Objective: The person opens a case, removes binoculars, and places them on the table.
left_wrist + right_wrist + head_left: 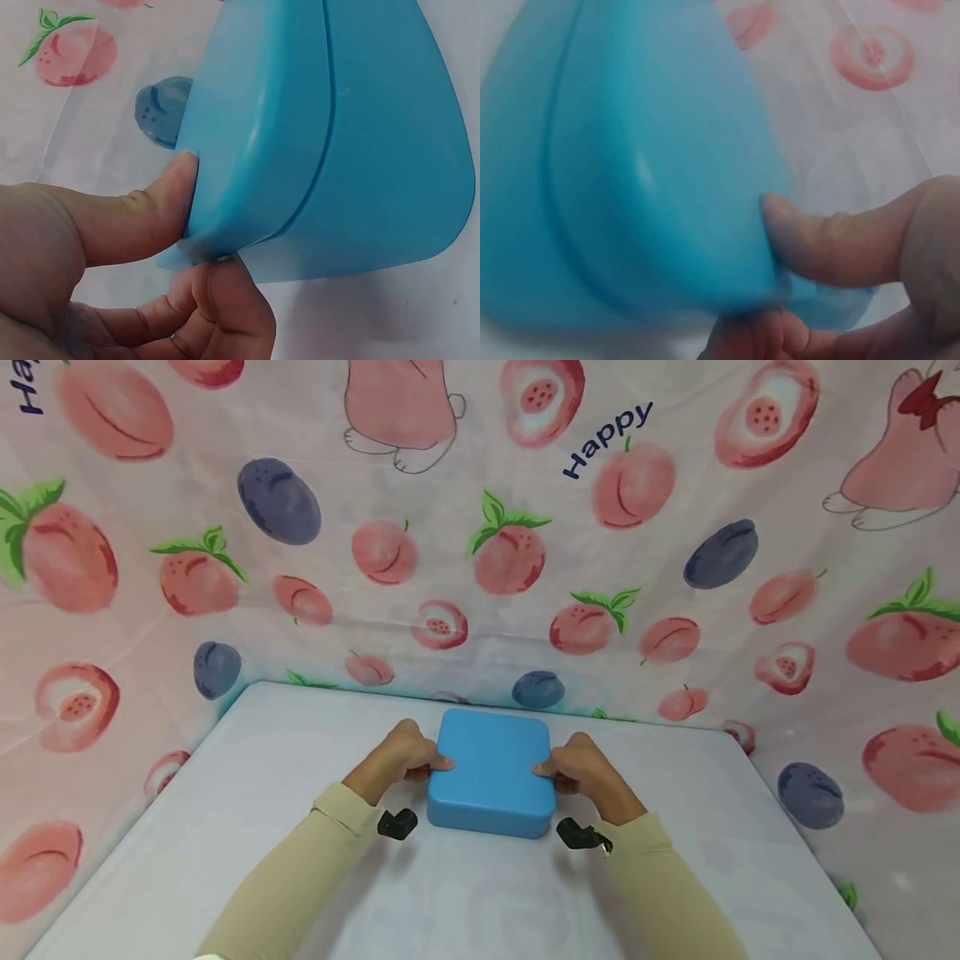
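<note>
- Box [492, 760], bright blue, square and round-cornered, apparently of smooth plastic, lies low in the middle of the head frame, over a flat white table [480, 902]; whether it rests fully flat I cannot tell.
- Narrow groove [333, 105] along its side, seen in the left wrist frame, seems to part a deep blue lid [240, 135] from a blue base [397, 150].
- Handling, as I judge it: stiff walls that should hardly bend, fairly light for its bulk, not very fragile, though the glossy surface could slide under dry fingertips. What is inside, if anything, is hidden, so the weight is uncertain.
- Best hold, I think: opposite side edges at matching height, thumbs above and fingers under the lid's rim, pulling evenly so that neither side binds or tips.
- Left hand [411, 752], left of the box, pinches that edge: thumb on the top face, bent fingers against the side, parted only by the edge between them.
- Right hand [583, 767] mirrors it at the right edge, thumb pressing the top, fingers curled below; its fingertips are partly hidden and blurred in the right wrist frame.
</note>
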Motion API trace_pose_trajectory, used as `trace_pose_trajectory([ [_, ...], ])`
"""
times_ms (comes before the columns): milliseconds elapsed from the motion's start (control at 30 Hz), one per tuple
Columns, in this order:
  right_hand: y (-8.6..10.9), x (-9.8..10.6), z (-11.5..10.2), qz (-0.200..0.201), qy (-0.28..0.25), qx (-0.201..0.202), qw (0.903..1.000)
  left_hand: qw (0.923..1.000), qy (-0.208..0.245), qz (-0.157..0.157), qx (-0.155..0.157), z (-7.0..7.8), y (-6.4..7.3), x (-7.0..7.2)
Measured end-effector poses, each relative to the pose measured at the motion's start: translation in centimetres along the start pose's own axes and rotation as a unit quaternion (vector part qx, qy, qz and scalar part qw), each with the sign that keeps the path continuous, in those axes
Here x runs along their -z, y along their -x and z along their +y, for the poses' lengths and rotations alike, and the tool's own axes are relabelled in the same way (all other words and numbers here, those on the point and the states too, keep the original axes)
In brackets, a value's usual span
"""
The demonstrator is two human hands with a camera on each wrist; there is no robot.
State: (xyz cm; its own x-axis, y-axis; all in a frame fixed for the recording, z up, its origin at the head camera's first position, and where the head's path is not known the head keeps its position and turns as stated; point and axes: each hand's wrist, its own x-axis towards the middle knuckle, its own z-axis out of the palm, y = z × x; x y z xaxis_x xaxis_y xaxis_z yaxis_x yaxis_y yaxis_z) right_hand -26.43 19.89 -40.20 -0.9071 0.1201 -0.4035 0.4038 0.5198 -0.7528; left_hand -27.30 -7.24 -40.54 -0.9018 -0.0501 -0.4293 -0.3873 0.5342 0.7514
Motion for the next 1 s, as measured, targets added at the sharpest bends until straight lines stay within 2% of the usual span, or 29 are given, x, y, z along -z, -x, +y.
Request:
trace_pose_trajectory([
  [300,-0.8,0.0,0.3,-0.052,-0.008,-0.002,0.9986,0.9994,0.026,-0.003,0.023,-0.2,-0.2,-0.6],
  [500,-0.9,0.1,0.7,-0.052,-0.021,0.005,0.9984,0.9988,0.042,-0.013,0.02,0.0,-0.4,-0.7],
  [833,-0.6,0.0,1.0,-0.044,-0.008,0.006,0.999,0.9979,0.049,-0.027,0.032,0.4,-0.2,-0.4],
  [1000,-0.3,-0.1,1.2,-0.035,-0.006,0.019,0.9992,0.9966,0.059,-0.038,0.042,0.5,0.0,-0.4],
])
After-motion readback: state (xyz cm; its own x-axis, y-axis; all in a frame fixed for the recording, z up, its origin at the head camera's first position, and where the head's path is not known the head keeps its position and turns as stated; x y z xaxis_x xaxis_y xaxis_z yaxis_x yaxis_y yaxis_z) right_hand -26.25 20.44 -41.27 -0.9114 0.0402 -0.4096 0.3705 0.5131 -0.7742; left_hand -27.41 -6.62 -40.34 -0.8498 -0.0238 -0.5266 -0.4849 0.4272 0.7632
